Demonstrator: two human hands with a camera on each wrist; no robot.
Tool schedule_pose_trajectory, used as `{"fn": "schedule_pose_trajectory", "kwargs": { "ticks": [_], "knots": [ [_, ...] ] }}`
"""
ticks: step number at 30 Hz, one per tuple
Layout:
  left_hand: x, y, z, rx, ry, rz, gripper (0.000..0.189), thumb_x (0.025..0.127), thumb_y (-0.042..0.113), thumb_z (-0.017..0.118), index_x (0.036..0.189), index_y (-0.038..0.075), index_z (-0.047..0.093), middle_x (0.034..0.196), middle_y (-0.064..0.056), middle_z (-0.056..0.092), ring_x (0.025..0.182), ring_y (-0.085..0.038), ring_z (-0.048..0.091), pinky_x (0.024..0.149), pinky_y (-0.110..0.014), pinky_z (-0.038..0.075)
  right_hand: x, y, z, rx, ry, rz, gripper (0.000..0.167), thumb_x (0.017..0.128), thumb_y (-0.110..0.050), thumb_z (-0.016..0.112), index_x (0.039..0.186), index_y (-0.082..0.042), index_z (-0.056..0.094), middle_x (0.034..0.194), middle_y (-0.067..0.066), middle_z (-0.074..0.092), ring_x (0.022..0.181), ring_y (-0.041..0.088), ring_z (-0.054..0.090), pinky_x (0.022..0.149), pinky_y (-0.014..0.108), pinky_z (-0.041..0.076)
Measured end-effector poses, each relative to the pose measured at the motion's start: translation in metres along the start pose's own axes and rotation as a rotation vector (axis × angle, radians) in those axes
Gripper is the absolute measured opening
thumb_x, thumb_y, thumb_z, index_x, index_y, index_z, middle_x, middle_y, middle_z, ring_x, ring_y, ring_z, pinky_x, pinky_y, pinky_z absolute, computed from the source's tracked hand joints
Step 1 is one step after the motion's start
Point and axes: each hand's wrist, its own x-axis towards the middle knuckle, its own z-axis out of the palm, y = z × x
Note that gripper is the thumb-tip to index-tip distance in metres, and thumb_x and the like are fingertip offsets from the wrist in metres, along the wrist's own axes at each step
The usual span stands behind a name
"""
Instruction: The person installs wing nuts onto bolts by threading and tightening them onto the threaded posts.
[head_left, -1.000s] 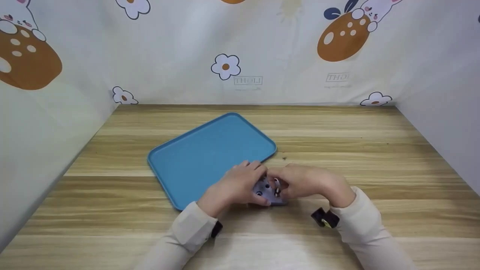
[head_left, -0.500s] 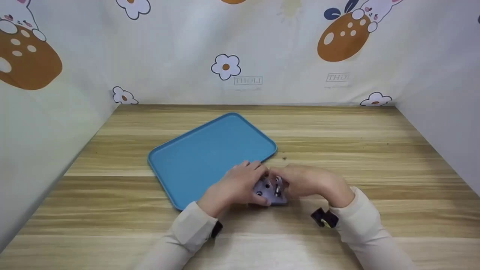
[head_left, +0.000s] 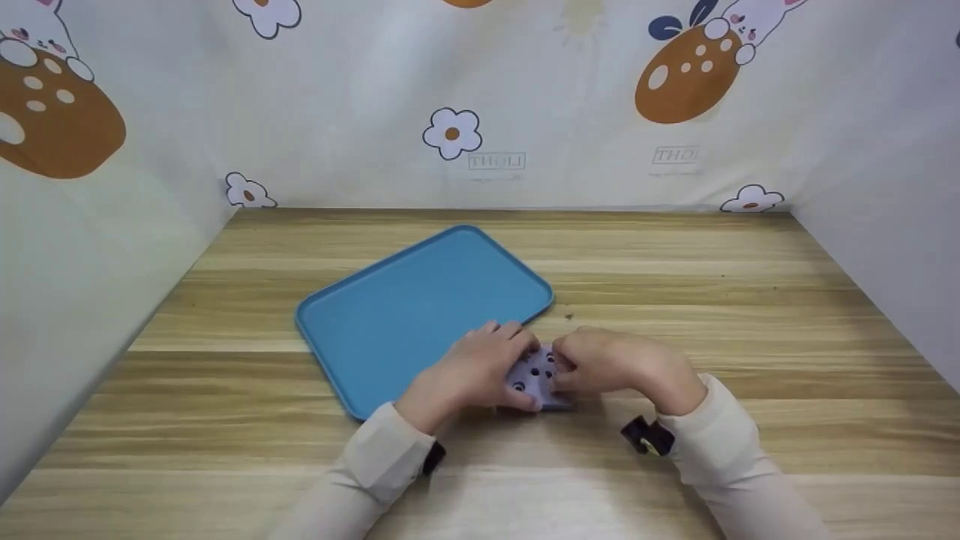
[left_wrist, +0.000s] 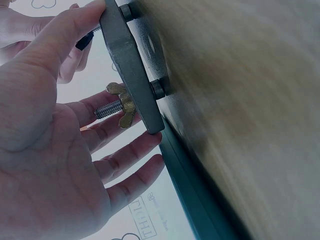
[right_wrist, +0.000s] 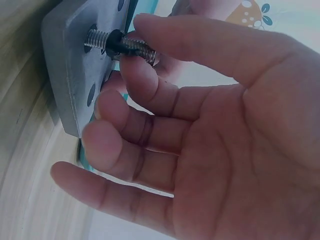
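A grey metal plate (head_left: 529, 381) with several holes is between the hands, near the tray's lower right corner. My left hand (head_left: 478, 369) grips it, thumb on the near edge and fingers at the far side. In the left wrist view a brass wing nut (left_wrist: 127, 106) sits on a threaded bolt (left_wrist: 108, 109) through the plate, and bolt heads show beneath. My right hand (head_left: 609, 363) has thumb and index finger around a black nut (right_wrist: 116, 43) on another threaded bolt (right_wrist: 95, 38). Its other fingers are loosely bent beside the plate.
A blue tray (head_left: 420, 300) lies angled on the wooden table (head_left: 720, 300), behind and left of the hands. A small dark speck (head_left: 568, 316) is on the table near the tray's right corner. Printed cloth walls (head_left: 360, 112) enclose the back and sides.
My right thumb and fingers have shifted about the bolt, hiding the metal that showed there before and baring more of the plate's upper corner. The left hand and plate stay in place.
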Motion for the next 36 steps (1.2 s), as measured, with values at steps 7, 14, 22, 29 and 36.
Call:
{"fn": "schedule_pose_trajectory", "kwargs": {
  "ticks": [7, 14, 22, 29, 36],
  "knots": [
    [-0.0011, 0.0005, -0.0004, 0.026, 0.019, 0.022, 0.063, 0.073, 0.05, 0.073, 0.121, 0.014, 0.053, 0.12, -0.003, 0.054, 0.1, -0.023, 0.049, 0.086, -0.038, 0.043, -0.0002, 0.0014, -0.0008, -0.007, -0.004, -0.036, 0.022, 0.086, -0.02, 0.06, 0.068, -0.01, 0.053, 0.061, -0.006, 0.041, 0.055, 0.007, 0.038, 0.05, 0.02, 0.03],
    [-0.0009, 0.0005, -0.0003, 0.012, 0.012, 0.007, 0.063, 0.073, 0.049, 0.073, 0.121, 0.015, 0.052, 0.12, -0.002, 0.053, 0.102, -0.023, 0.049, 0.088, -0.039, 0.043, -0.0017, 0.004, -0.0019, 0.042, 0.024, -0.063, 0.016, 0.08, -0.016, 0.064, 0.082, -0.008, 0.05, 0.07, -0.002, 0.049, 0.063, 0.011, 0.045, 0.056, 0.023, 0.036],
    [-0.0011, 0.0005, -0.0006, 0.025, 0.016, 0.011, 0.059, 0.072, 0.052, 0.073, 0.113, 0.015, 0.053, 0.119, -0.002, 0.054, 0.104, -0.024, 0.049, 0.089, -0.04, 0.043, -0.0006, 0.0046, -0.0018, 0.005, 0.026, -0.279, 0.031, 0.074, 0.007, 0.051, 0.098, -0.013, 0.053, 0.079, 0.004, 0.055, 0.071, 0.013, 0.047, 0.063, 0.024, 0.038],
    [-0.0006, 0.0004, -0.0011, 0.043, 0.011, 0.013, 0.06, 0.072, 0.052, 0.073, 0.115, 0.015, 0.053, 0.118, -0.002, 0.054, 0.103, -0.024, 0.049, 0.087, -0.04, 0.043, 0.0004, 0.0041, -0.0013, -0.011, 0.0, -0.242, 0.034, 0.071, 0.012, 0.053, 0.093, -0.013, 0.06, 0.084, 0.004, 0.061, 0.074, 0.013, 0.051, 0.065, 0.025, 0.041],
    [0.0003, 0.0008, -0.001, 0.032, -0.003, 0.004, 0.062, 0.072, 0.05, 0.073, 0.118, 0.016, 0.052, 0.122, -0.002, 0.053, 0.105, -0.024, 0.049, 0.09, -0.04, 0.043, 0.0001, 0.0031, -0.001, 0.006, 0.017, -0.117, 0.021, 0.075, -0.003, 0.065, 0.092, -0.01, 0.055, 0.079, 0.001, 0.056, 0.072, 0.014, 0.049, 0.064, 0.027, 0.041]
  ]
}}
